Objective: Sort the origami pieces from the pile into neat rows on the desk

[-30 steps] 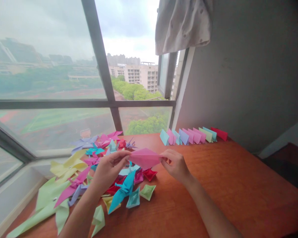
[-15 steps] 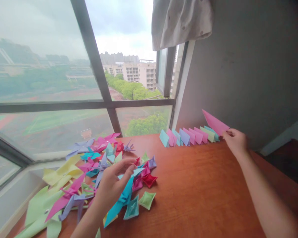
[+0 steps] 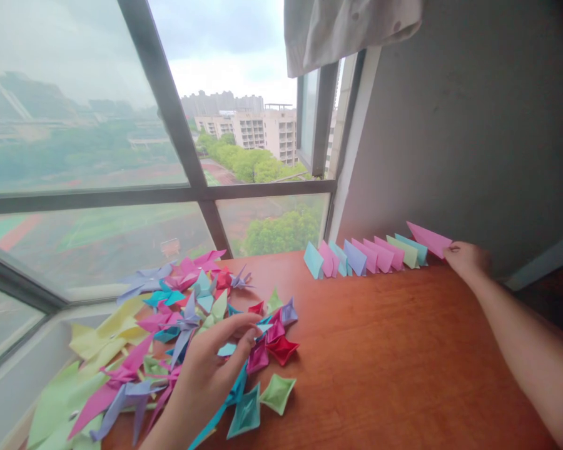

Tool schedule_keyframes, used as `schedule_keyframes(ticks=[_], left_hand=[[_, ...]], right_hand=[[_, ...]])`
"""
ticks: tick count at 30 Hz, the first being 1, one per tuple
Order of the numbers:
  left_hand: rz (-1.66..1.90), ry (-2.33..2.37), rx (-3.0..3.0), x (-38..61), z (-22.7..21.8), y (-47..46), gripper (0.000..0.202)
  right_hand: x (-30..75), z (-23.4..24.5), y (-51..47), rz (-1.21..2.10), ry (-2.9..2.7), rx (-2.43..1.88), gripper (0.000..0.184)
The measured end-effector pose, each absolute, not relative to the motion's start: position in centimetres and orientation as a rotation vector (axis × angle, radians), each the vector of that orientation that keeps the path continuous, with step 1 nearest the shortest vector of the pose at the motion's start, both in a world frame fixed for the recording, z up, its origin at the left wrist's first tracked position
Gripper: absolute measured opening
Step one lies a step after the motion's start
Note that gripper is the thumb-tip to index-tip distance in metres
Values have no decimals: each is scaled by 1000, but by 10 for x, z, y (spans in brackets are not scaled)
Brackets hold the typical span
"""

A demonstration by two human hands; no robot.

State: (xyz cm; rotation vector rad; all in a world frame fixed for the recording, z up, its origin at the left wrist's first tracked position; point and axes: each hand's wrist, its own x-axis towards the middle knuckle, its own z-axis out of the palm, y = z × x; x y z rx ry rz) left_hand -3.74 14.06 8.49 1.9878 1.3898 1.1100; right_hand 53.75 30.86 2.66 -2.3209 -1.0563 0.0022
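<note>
At the far right end of a row of folded papers, my right hand [image 3: 469, 259] pinches the near corner of a pink folded paper [image 3: 430, 239]. This paper is tilted, its pointed end up and to the left, beside a blue folded paper [image 3: 415, 250]. My left hand [image 3: 220, 359] hovers over a pile of colourful origami, its fingers curled and thumb and forefinger slightly apart. Near its fingertips lie magenta folded paper [image 3: 258, 356], a red paper star shape [image 3: 283, 350] and a light blue paper piece [image 3: 265, 327]. Whether the fingers touch the light blue piece is unclear.
Along the back of the brown wooden table [image 3: 380, 362] stand several folded papers, among them a light blue one [image 3: 313, 260]. Green [image 3: 278, 394] and teal [image 3: 244, 411] paper boats lie near my left hand. Windows [image 3: 84, 250] border the left, a grey wall [image 3: 460, 137] the right.
My right hand has moved right and lowered the pink folded paper to the end of the row. My left hand stays over the pile, its thumb and forefinger closer together. The view has shifted slightly.
</note>
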Motion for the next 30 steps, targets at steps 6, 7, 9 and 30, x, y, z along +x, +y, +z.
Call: schedule_keyframes(ticks=[6, 7, 9, 30], left_hand=[[1132, 1384, 2008, -36, 88, 139, 17], [1128, 1386, 2009, -36, 87, 139, 18], [1112, 1393, 2006, -36, 86, 140, 19], [1141, 1374, 2080, -37, 89, 140, 16]], right_hand=[[547, 18, 314, 16, -1128, -2434, 22], [548, 16, 314, 21, -1140, -2450, 24], [548, 12, 314, 26, -1159, -2481, 27], [541, -2, 316, 284, -1046, -2347, 13]])
